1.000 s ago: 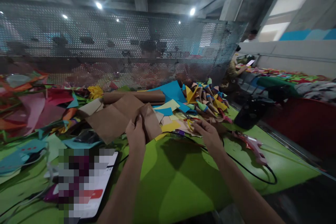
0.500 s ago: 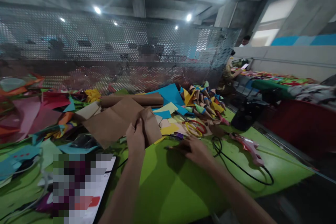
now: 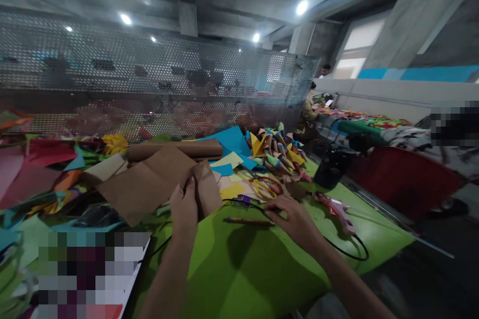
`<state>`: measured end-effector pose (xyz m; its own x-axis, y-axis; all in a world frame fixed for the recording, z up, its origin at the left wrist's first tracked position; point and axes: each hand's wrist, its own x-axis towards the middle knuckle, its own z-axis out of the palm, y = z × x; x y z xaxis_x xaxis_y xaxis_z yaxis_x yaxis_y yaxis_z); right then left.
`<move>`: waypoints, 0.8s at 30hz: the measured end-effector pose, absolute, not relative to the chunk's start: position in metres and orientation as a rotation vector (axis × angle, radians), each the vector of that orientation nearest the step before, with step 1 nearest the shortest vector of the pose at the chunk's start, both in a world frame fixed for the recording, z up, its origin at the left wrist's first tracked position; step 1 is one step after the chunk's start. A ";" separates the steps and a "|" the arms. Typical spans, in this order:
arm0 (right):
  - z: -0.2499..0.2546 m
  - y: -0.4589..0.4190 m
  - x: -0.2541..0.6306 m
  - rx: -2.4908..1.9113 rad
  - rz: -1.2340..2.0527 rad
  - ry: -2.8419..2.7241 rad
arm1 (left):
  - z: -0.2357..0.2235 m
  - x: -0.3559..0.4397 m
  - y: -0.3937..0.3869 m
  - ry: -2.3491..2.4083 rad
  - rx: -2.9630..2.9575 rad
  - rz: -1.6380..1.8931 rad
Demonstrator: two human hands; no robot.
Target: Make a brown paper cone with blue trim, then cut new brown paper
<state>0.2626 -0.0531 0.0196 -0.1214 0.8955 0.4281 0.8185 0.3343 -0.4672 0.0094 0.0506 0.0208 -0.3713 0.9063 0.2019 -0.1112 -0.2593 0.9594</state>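
Observation:
My left hand (image 3: 184,204) is closed on a folded piece of brown paper (image 3: 208,190), its thumb pressed against the near face. A larger brown sheet (image 3: 144,184) spreads out behind and to the left of that hand. My right hand (image 3: 290,217) is just over the green tabletop (image 3: 243,269), fingers curled together where a black cord (image 3: 256,205) meets them. Whether the cord is in its fingers I cannot make out. A pencil (image 3: 249,221) lies just left of those fingers. Beyond them are scissors (image 3: 266,188) with red and yellow handles.
Right of my hand sits a pink glue gun (image 3: 339,213) with its cord. Small paper cones (image 3: 277,147) are heaped at the back, beside a brown paper roll (image 3: 175,150). Coloured scraps cover the left. A perforated metal screen (image 3: 149,75) stands behind; a person (image 3: 309,107) sits farther off.
My right hand has moved up and right, away from the pencil, which now shows along its length. My left hand keeps the brown paper. The whole view has shifted to the right.

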 end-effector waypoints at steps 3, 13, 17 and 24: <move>0.034 -0.057 0.281 -1.562 0.086 -1.983 | 0.020 0.008 0.051 1.272 1.108 1.737; 0.059 -0.057 0.298 -1.649 0.044 -2.044 | 0.017 0.007 0.053 1.194 1.065 1.751; 0.050 -0.055 0.295 -1.627 0.070 -2.080 | 0.017 0.006 0.054 1.205 1.032 1.765; 0.047 -0.047 0.285 -1.570 0.081 -2.111 | 0.019 0.000 0.060 1.006 0.751 1.863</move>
<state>0.2852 -0.0468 0.0467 -0.2065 0.9109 0.3572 0.8809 0.3320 -0.3374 -0.0001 0.0604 0.0186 -0.4436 0.8905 0.1009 -0.4042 -0.2993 0.8643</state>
